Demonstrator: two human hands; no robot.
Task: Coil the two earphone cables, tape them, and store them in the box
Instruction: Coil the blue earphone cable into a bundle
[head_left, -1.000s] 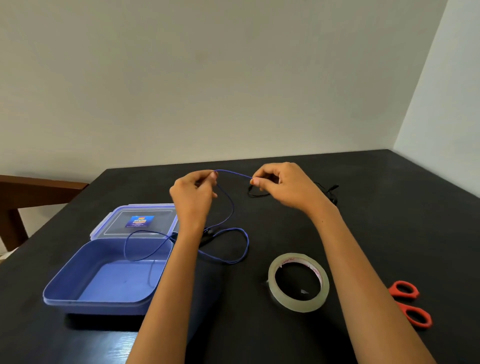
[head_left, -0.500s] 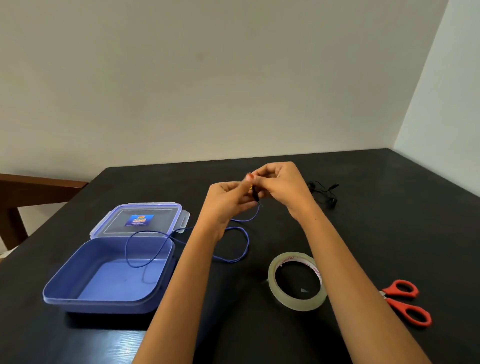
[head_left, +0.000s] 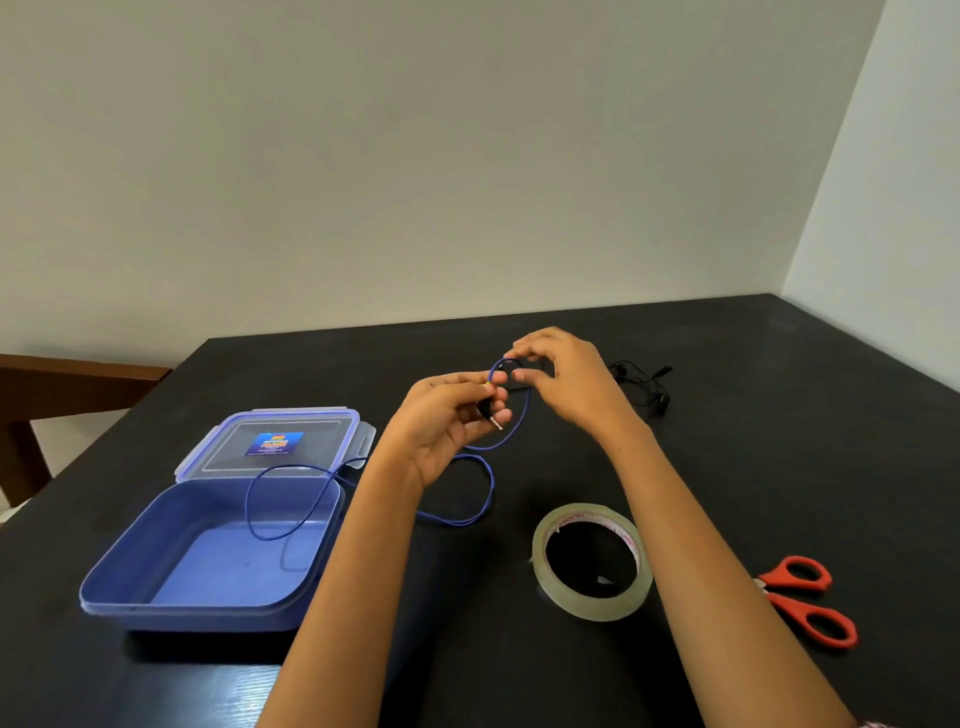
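Nearest on the dark surface (head_left: 779, 426), at the right, lie the red scissors (head_left: 802, 597). Just left of them is the roll of clear tape (head_left: 592, 608), flat and untouched. At the near left stands the open blue box (head_left: 197, 616), with its lid (head_left: 270, 441) lying flat behind it.

The blue earphone cable (head_left: 483, 499) has slack draped over the box's right rim and dipping inside. From there it curves across the surface and rises to the hands. The left hand (head_left: 436, 431) has its fingers (head_left: 457, 383) curled, pinching the plug end. The right hand (head_left: 571, 379), a little farther, pinches the top of one small loop between thumb and fingertips (head_left: 524, 345). Far right, the black earphones (head_left: 644, 387) lie in a loose tangle, not yet coiled.

Only the first turn looks formed, so the risks are ahead. The slack hanging over the rim could snag as it is drawn in and tug the light box. Thin springy wire may twist or spring open if either pinch loosens. Both hands are full, so reaching for the tape means holding the coil one-handed, which is when it would most likely unravel.
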